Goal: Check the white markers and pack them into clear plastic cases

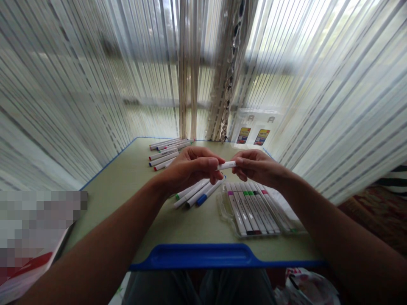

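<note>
Below the left hand (199, 164) and right hand (257, 166), dark blue-grey trousers (160, 289) are being worn on both legs, faint folds being shown in the cloth; behind the hands, both forearms (127, 226) are being left bare.

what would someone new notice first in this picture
Probably the white marker held between the left hand and right hand, over the table. A clear case with a row of markers sits to the right, nearer the viewer. A striped curtain fills the background.
</note>
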Motion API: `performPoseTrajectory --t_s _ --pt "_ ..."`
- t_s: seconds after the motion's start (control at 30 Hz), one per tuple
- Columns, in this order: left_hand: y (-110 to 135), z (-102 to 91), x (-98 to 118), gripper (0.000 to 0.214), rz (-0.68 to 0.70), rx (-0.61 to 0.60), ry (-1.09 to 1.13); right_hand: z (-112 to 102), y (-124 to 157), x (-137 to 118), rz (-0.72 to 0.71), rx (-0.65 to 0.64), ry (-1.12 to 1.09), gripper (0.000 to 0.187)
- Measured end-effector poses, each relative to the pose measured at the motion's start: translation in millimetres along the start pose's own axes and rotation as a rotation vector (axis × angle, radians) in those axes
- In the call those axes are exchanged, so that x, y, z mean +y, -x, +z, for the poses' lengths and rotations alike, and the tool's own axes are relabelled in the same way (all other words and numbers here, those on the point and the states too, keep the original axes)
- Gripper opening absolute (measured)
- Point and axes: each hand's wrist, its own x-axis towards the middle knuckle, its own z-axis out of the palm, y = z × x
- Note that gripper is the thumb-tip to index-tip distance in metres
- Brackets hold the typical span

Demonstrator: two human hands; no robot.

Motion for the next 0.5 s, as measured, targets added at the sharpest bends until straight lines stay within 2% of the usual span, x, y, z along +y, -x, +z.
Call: performPoseTrajectory --t_s 0.3,0.5 --pt "-2.7 1.4 1.1 0.016 0.006 -0.058 0.055 -2.1 -1.6 0.6 0.006 -0.019 -0.019 0.024" --pt "-1.9 -0.3 0.0 0.015 0.024 -0.05 0.045 -1.5 -1.8 0.9 0.004 -0.009 -0.019 0.024"
